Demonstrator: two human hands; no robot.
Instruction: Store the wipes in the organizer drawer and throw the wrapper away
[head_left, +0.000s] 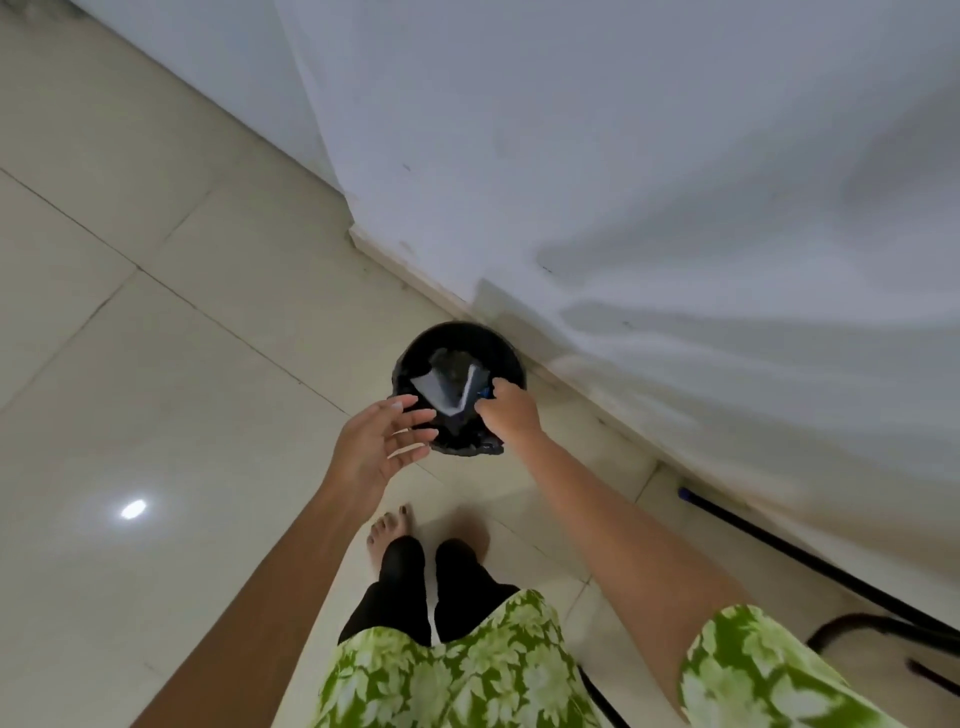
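I judge the task near its end: I stand over the black bin (457, 387), no organizer drawer or wipes in view, so storage can't be checked here. The wrapper (447, 392), pale and creased, sits in the bin mouth just beyond my fingertips. Right hand (506, 410) is curled, fingers pinched at the wrapper's edge; whether it grips I cannot tell. Left hand (379, 441) is spread, empty, beside the rim. Remaining: let go and withdraw.

one bin (457, 332) (black), one wrapper (447, 389), two hands (371, 441)
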